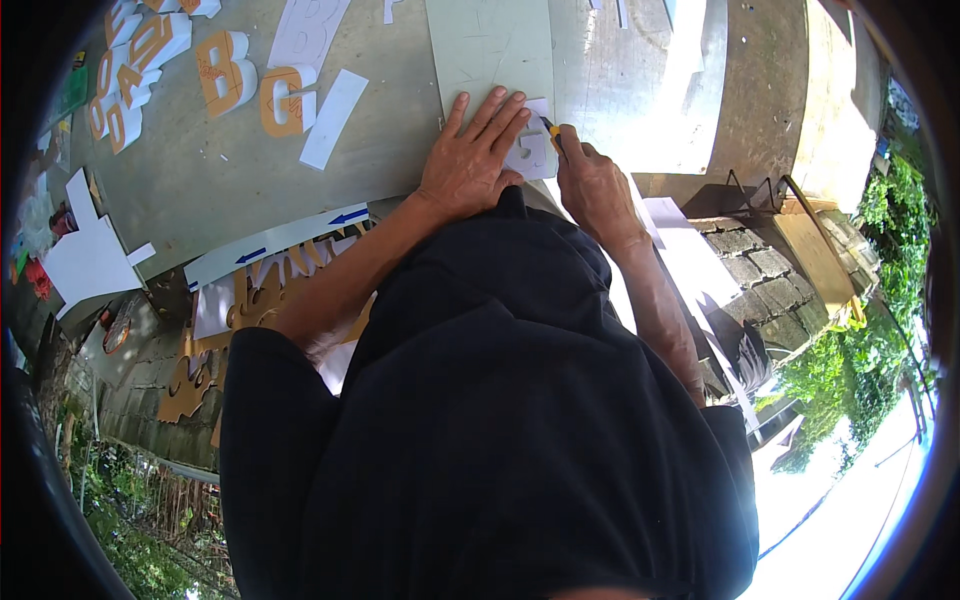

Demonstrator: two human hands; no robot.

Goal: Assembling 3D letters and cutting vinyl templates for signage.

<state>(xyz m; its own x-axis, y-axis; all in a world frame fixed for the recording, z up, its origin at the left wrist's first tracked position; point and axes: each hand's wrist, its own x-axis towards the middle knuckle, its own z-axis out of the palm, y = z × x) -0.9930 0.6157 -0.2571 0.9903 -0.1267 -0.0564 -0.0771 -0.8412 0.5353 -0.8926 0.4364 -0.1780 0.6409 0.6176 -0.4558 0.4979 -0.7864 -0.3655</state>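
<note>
Closest to you, your black-sleeved torso fills the lower frame, and both bare forearms run up from it to the grey work table (pixel 250 180).

Your left hand (pixel 470 160) lies flat with fingers spread and released, pressing down on a small white cut-out paper piece (pixel 528 152) at the table's near edge. The fingertips (pixel 505 108) reach onto a pale green cutting mat (pixel 490 45) that stretches away beyond the hand.

Your right hand (pixel 590 180) sits just to the right of the left, almost touching it. It is clenched around a yellow-and-dark utility knife (pixel 552 132), whose tip meets the white piece right beside your left fingers.

Left of your left forearm, a long white strip with blue arrows (pixel 280 235) lies along the table's near edge, and below it hang orange-brown cardboard cut-outs (pixel 240 310). To the right of your right forearm, white paper sheets (pixel 690 260) drape over a stone block wall (pixel 750 255).

Farther out, up and left of your left hand, a plain white paper rectangle (pixel 333 118) rests beside thick orange-and-white block letters (pixel 225 72). More such letters (pixel 135 60) cluster at the far left corner, well apart from both hands.
</note>
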